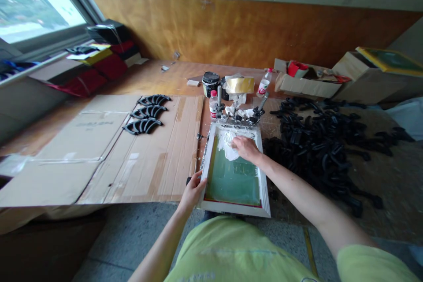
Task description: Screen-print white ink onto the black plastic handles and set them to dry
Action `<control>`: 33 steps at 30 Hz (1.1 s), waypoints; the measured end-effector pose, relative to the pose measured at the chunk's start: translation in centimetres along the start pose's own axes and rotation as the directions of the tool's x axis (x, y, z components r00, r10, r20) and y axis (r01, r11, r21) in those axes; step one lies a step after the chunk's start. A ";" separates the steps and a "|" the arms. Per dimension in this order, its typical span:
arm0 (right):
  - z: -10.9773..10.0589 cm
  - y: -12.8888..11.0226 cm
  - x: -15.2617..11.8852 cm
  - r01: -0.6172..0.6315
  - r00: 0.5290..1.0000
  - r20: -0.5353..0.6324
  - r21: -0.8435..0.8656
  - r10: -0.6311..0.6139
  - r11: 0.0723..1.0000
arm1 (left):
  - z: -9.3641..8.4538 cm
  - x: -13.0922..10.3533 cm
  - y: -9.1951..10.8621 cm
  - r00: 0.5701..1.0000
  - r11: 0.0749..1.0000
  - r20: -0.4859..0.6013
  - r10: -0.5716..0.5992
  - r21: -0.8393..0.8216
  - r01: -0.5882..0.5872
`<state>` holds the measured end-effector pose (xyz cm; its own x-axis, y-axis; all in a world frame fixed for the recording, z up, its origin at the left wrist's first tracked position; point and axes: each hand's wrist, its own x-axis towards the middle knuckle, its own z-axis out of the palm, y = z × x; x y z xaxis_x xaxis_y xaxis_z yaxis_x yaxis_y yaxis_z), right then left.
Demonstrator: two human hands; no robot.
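A screen printing frame [236,208] with a green mesh sits near the table's front edge. My left hand [193,191] is closed round its left side, fingers on the rim and partly hidden. Over the upper part of the mesh, my right hand [246,147] has its fingers pinched on a crumpled white rag [228,146]. White smears cover the mesh around the rag. At the frame's far end stands a metal clamp [236,116] with upright posts, and a roll of tape [240,85] shows above it.
Black curved parts [317,141] are heaped on the right. Several more lie in rows [145,114] on flattened cardboard [132,172] at left. Behind the frame stand a dark tub [210,84] and two bottles, one left [213,105], one right [263,84]. An open box [307,86] is back right.
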<state>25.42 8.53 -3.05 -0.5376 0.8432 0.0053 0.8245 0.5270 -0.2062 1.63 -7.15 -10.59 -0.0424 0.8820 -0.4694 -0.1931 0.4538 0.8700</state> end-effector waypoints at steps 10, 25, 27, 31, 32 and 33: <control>-1.1 0.7 -2.1 0.192 0.981 -0.005 0.102 -0.193 0.976 | 0.0 -0.2 0.2 0.999 0.998 -0.036 0.016 0.061 -0.014; -4.8 3.1 2.9 -0.118 0.972 -0.189 0.142 0.144 0.983 | 0.5 -3.4 7.6 0.999 0.999 0.038 0.000 0.050 -0.002; -6.4 5.4 3.2 -0.221 0.931 -0.259 0.159 0.257 0.962 | 1.0 -3.7 10.3 0.998 0.998 0.030 0.052 0.037 -0.053; -5.9 10.0 -0.5 -0.450 0.786 -0.315 0.300 0.532 0.841 | 3.3 -2.0 15.4 0.927 0.921 -0.030 0.375 -0.104 -0.376; -4.8 10.4 -1.7 -0.492 0.767 -0.283 0.316 0.575 0.811 | 4.0 -1.3 16.6 0.895 0.883 -0.033 0.444 -0.151 -0.444; -3.5 10.5 -2.8 -0.518 0.763 -0.243 0.324 0.599 0.792 | 4.6 -0.6 17.6 0.876 0.858 -0.022 0.481 -0.193 -0.476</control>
<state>36.17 12.06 -1.83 0.1263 0.9849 0.1187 0.8742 -0.0539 -0.4826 2.80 0.94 5.72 -0.1518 0.9884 0.0041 -0.3343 -0.0552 0.9408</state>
